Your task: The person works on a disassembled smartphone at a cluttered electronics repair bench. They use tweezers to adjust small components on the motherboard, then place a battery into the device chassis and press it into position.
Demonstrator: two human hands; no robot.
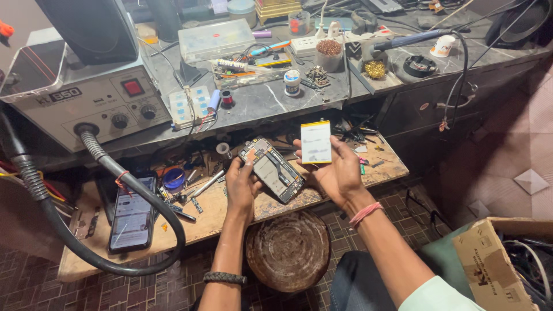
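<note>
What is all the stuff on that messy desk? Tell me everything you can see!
Opened phone: one, dark, insides showing, in the left hand over the wooden shelf.
Battery: one, white with a yellow top edge, in the right hand.
Whole phone: one, black, screen lit, lying on the wooden shelf.
Machine with knobs: one, grey, left on the desk.
Hose: one, black, curling from the machine.
Plastic box: one, clear, back of the desk.
Cardboard box: one, brown, bottom right.
Round stool: one, brown, under the shelf.
Left hand: grips the opened phone.
Right hand: holds up the battery.
</note>
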